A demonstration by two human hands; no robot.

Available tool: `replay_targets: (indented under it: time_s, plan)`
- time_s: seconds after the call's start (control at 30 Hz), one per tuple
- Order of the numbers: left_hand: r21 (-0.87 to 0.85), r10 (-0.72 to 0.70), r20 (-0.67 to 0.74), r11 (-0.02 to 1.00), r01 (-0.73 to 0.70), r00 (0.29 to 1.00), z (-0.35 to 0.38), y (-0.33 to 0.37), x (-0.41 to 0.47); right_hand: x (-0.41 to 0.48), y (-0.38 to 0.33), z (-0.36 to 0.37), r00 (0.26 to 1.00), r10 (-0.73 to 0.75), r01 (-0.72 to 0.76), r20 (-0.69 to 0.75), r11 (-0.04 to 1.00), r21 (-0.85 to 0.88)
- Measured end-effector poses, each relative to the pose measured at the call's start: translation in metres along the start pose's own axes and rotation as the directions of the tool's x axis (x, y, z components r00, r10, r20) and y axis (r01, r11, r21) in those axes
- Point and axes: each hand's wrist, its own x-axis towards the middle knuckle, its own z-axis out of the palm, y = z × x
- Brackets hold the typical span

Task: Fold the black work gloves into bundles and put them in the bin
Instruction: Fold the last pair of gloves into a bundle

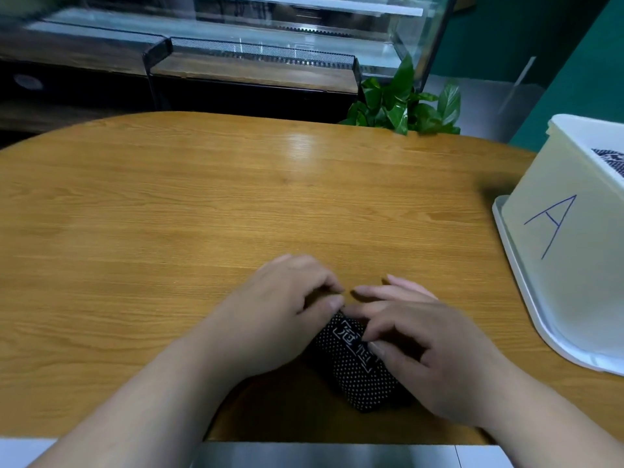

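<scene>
Mid-fold: the glove bundle (358, 369) lies under both hands, not yet binned.

My left hand (283, 319) curls and seems to pinch the bundle's far end. My right hand (429, 349) lies fairly flat, thumb pressing its top, near the table (202, 214) edge. Next, I judge, tuck it closed and carry it right to the bin (557, 197).

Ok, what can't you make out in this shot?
- Head view: far end of the gloves, covered by the left hand and right hand; each grip is unclear.
- Head view: inside of the bin, mostly cut off by the right edge and hidden by its wall.
</scene>
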Motion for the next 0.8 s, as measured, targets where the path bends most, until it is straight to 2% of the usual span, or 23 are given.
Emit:
replay_targets:
  time_s: [0.1, 0.27, 0.4, 0.57, 0.67, 0.8]
  plan:
    - [0.054, -0.092, 0.077, 0.995, 0.088, 0.993, -0.004, 0.005, 0.002, -0.001, 0.002, -0.001, 0.999, -0.018, 0.018, 0.035, 1.0, -0.005]
    - [0.106, -0.112, 0.165, 0.99, 0.095, 0.98, -0.009, 0.012, -0.001, 0.0, 0.004, 0.0, 0.998, -0.059, 0.059, 0.006, 0.998, -0.008]
    - [0.18, -0.159, 0.272, 0.977, 0.112, 0.949, -0.014, 0.018, -0.007, -0.001, 0.004, -0.004, 0.999, 0.01, -0.011, -0.031, 0.999, -0.047]
    - [0.261, -0.176, 0.266, 0.96, 0.105, 0.948, -0.013, 0.028, -0.015, -0.005, -0.001, -0.005, 0.999, 0.045, -0.047, -0.014, 0.992, -0.117]
    - [0.259, -0.17, 0.296, 0.961, 0.092, 0.94, -0.011, 0.031, -0.019, -0.009, -0.004, -0.006, 0.994, 0.105, -0.106, -0.015, 0.984, -0.144]
    - [0.224, -0.13, 0.273, 0.972, 0.069, 0.953, -0.012, 0.033, -0.025, -0.012, -0.007, -0.008, 0.996, 0.093, -0.094, -0.018, 0.967, -0.238]
